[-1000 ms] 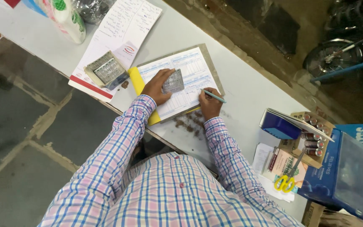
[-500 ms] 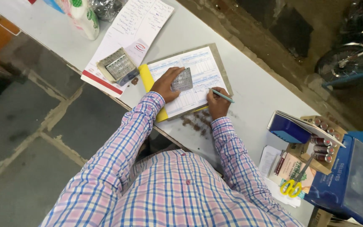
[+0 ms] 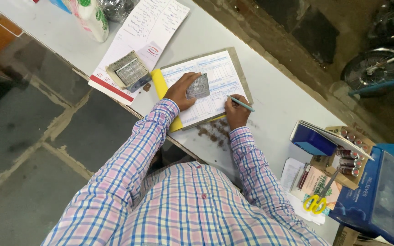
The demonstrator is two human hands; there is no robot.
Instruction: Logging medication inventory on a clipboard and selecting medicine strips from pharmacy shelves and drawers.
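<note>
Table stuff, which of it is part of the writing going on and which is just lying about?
In use:
left hand holding silver blister strip
right hand with pen
printed form on its board

Lying about:
stack of blister strips
handwritten sheet
yellow-handled scissors
blue box

Long-sleeved checked shirt in pink, blue and white, with small buttons and buttoned cuffs.
</note>
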